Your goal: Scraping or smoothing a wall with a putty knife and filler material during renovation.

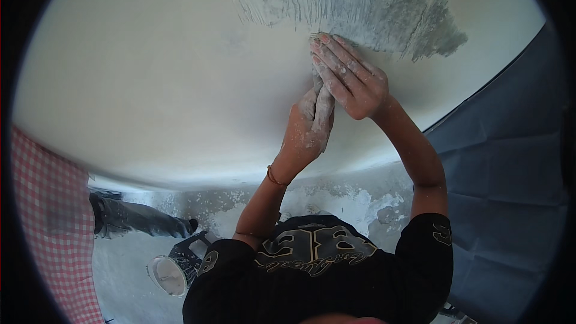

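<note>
My left hand [310, 119], coated in pale dust, is closed around the lower end of a thin grey flat tool [317, 80], perhaps a putty knife. My right hand [353, 72] lies over the tool's upper part with its dusty fingers straight and close together, pressing it to a smooth off-white wall [171, 72]. Most of the tool is hidden by both hands. Just above the fingertips, a rough grey patch [373, 13] with dark streaks spreads across the wall.
A bucket [167, 275] of pale compound stands on the splattered floor [121, 261], beside a black object [186, 248]. Another person's trouser leg [144, 219] shows at left. Pink-and-white checked cloth [58, 220] hangs at the left edge, and a creased dark grey sheet [504, 180] at right.
</note>
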A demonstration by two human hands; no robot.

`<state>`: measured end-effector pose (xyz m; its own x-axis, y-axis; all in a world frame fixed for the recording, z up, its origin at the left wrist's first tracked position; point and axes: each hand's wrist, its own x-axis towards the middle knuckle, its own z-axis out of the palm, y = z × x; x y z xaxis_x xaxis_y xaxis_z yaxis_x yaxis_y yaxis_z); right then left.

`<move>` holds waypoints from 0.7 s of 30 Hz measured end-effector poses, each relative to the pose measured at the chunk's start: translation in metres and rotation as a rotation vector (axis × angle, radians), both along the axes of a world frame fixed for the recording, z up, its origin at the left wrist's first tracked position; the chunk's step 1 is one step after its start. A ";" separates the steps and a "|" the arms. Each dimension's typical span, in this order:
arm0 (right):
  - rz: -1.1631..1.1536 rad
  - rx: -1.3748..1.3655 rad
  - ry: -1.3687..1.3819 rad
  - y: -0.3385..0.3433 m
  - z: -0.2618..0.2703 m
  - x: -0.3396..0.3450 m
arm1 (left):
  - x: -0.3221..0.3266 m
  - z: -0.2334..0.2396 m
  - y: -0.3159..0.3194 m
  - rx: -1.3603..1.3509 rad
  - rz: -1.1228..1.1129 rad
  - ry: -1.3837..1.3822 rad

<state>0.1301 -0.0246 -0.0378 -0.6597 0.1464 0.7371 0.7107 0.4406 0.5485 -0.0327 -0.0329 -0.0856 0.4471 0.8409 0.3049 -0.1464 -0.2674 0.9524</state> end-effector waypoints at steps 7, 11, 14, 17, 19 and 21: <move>-0.006 0.190 0.145 0.015 0.049 -0.001 | 0.007 0.062 0.017 0.260 0.000 -0.088; -0.017 0.101 0.086 0.004 0.031 -0.006 | -0.005 0.034 0.008 0.081 -0.048 -0.041; -0.012 0.005 0.025 -0.006 0.003 -0.010 | -0.004 0.002 -0.013 0.100 0.037 -0.104; -0.019 -0.011 -0.013 -0.004 -0.004 -0.004 | -0.007 -0.005 -0.031 -0.140 -0.036 -0.047; 0.012 -0.035 -0.005 -0.005 0.000 -0.005 | -0.011 -0.010 -0.035 -0.203 -0.148 -0.102; 0.006 -0.038 -0.003 -0.007 0.003 -0.008 | -0.008 -0.021 -0.031 -0.212 -0.121 -0.071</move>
<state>0.1220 -0.0320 -0.0352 -0.6629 0.1703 0.7291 0.7063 0.4651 0.5336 -0.0405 -0.0639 -0.1068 0.5322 0.8311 0.1615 -0.2340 -0.0390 0.9715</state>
